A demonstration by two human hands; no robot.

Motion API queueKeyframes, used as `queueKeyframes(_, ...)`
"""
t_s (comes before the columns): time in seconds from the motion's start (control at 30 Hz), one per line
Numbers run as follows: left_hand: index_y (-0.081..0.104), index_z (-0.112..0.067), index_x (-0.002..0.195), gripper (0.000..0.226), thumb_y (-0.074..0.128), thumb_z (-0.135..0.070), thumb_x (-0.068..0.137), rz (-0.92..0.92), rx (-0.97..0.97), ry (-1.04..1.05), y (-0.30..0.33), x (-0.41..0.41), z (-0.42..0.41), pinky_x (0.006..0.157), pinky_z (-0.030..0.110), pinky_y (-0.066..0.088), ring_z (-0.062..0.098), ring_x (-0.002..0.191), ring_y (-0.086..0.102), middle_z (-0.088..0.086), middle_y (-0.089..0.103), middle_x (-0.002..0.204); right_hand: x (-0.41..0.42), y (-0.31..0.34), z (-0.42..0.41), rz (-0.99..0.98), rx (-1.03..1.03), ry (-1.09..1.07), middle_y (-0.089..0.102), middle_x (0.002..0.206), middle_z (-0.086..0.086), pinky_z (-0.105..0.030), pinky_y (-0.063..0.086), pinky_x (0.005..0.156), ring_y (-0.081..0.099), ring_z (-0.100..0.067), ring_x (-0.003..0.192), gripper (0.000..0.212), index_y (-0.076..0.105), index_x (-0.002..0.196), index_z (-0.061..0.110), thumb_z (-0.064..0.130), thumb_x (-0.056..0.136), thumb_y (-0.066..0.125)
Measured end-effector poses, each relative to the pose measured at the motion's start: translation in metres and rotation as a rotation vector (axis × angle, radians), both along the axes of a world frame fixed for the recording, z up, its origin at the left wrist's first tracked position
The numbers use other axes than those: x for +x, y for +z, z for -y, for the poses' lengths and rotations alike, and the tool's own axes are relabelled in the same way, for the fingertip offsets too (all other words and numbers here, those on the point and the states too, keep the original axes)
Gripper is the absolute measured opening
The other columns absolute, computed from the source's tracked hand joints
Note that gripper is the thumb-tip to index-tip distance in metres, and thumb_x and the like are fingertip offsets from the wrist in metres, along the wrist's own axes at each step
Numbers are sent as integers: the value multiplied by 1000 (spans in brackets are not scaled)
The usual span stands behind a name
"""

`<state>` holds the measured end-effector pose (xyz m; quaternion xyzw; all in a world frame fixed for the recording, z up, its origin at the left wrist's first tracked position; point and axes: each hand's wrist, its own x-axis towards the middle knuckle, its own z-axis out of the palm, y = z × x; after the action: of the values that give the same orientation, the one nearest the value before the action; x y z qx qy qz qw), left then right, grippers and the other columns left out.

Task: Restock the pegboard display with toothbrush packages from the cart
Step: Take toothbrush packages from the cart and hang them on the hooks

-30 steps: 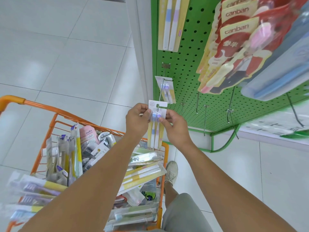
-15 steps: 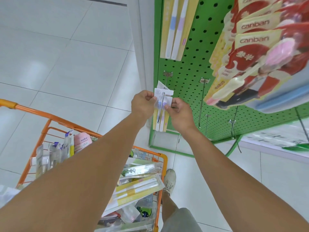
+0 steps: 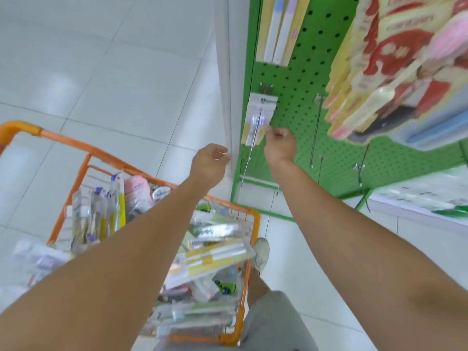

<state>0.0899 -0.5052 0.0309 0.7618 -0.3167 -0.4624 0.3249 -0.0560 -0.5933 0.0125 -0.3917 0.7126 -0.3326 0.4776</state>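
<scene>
A toothbrush package [image 3: 258, 115] with two brushes hangs on a long metal hook at the left edge of the green pegboard [image 3: 291, 79]. My right hand [image 3: 280, 145] is at the package's lower right edge, fingers curled, fingertips pinching its edge. My left hand [image 3: 210, 162] hovers lower left of the package, apart from it, with fingers loosely curled and nothing in them. Below my arms, the orange cart [image 3: 141, 171] holds several more toothbrush packages [image 3: 212, 257].
Bare metal hooks [image 3: 315, 138] stick out of the pegboard right of my right hand. Red and yellow toothbrush packs [image 3: 385, 62] hang close to the camera at the upper right. Tall yellow packs [image 3: 278, 29] hang above. My shoe [image 3: 262, 252] stands beside the cart on white tiles.
The package has slid along the hook to the pegboard. My left hand has let go and dropped back to the left. My right hand stays at the package's edge.
</scene>
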Motion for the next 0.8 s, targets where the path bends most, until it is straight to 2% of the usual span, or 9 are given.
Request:
queueKeyframes(0.07, 67, -27, 89, 8, 71, -31, 82, 22, 32, -16, -7, 7, -35, 87, 48, 54, 37, 100, 66, 0, 67, 90, -4, -11, -32, -14, 120, 30, 68, 114, -4, -41, 52, 99, 64, -24, 105, 25, 62, 116, 11, 28, 98, 62)
queueKeyframes(0.17, 66, -21, 104, 13, 65, -28, 94, 211, 88, -263, -23, 9, -104, 87, 35, 53, 29, 101, 67, 3, 69, 99, -16, -34, -114, -223, 373, 268, 56, 141, -8, -42, 47, 105, 55, -31, 127, 52, 50, 141, 12, 33, 95, 62)
queueKeyframes(0.2, 64, -19, 116, 24, 63, -31, 95, 272, 125, -389, -29, 8, -126, 91, 36, 51, 28, 106, 65, 5, 69, 109, -23, -44, -144, -241, 475, 302, 51, 146, -9, -42, 47, 102, 53, -33, 128, 58, 45, 146, 12, 36, 96, 62)
queueKeyframes(0.27, 56, -19, 133, 41, 58, -36, 96, 514, 172, -703, -36, 7, -162, 100, 39, 47, 29, 119, 58, 5, 62, 128, -31, -62, -199, -90, 633, 281, 57, 137, -11, -45, 53, 86, 59, -34, 112, 43, 52, 136, 17, 37, 99, 59)
queueKeyframes(0.37, 55, -19, 130, 38, 54, -36, 96, 818, 103, -951, -40, 9, -178, 97, 39, 43, 29, 119, 56, 6, 61, 128, -33, -82, -232, -7, 664, 177, 64, 121, -10, -48, 60, 66, 67, -35, 97, 24, 62, 115, 25, 40, 97, 56)
queueKeyframes(0.5, 57, -21, 125, 28, 56, -22, 97, 877, 108, -924, -35, 25, -176, 80, 36, 45, 27, 109, 60, 4, 63, 120, -24, -79, -229, 34, 641, 95, 63, 102, -16, -60, 60, 70, 66, -36, 81, 11, 63, 97, 15, 24, 100, 56)
queueKeyframes(0.6, 62, -20, 118, 21, 54, -29, 101, 916, 128, -873, -29, 43, -177, 77, 36, 44, 28, 102, 62, 5, 65, 112, -13, -82, -230, 65, 641, 90, 66, 102, -17, -51, 61, 69, 68, -35, 80, 12, 64, 97, 15, 22, 102, 55)
queueKeyframes(0.7, 63, -19, 116, 30, 55, -42, 99, 970, 140, -740, -27, 63, -186, 81, 37, 44, 28, 101, 61, 5, 66, 107, 5, -93, -232, 54, 638, 72, 70, 110, -18, -49, 62, 64, 73, -38, 86, 13, 69, 99, 17, 24, 99, 57)
queueKeyframes(0.8, 62, -17, 119, 31, 57, -39, 99, 1007, 145, -600, -30, 75, -196, 88, 40, 43, 28, 104, 60, 5, 67, 109, 29, -98, -236, 109, 628, 90, 71, 107, -15, -42, 61, 57, 73, -35, 79, 17, 69, 107, 17, 22, 102, 54)
